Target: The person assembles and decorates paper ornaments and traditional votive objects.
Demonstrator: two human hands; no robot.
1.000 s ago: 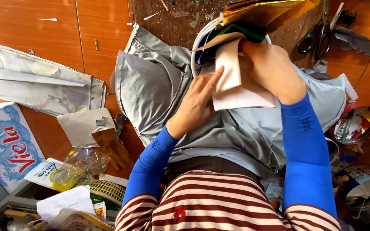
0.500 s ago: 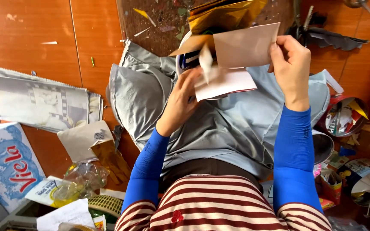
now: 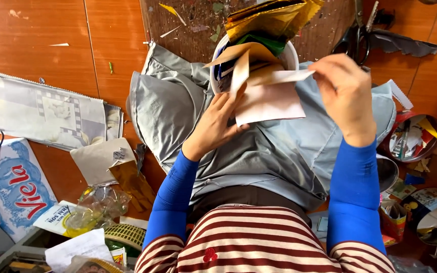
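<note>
- Pale paper sheets [image 3: 268,103]: we gripped them with our left hand [image 3: 217,124], over our grey-trousered lap [image 3: 259,156].
- Right hand [image 3: 344,93]: pinched one sheet's edge.
- White bucket [image 3: 290,55]: behind, stuffed with gold foil [image 3: 269,17].

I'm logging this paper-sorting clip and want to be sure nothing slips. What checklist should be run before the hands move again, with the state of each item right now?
1. Left hand has the pale sheet in its fingers: ok, thumb lies over the sheet's lower edge.
2. Right hand pinches the folded paper strip: ok, fingertips meet at its right end.
3. White container sits upright on the lap: cannot tell, papers hide most of it.
4. Gold foil sheets stay inside the container: not ok, they stick out well over the rim.
5. Grey cloth lies flat under the work: not ok, it is creased and bunched.
</note>
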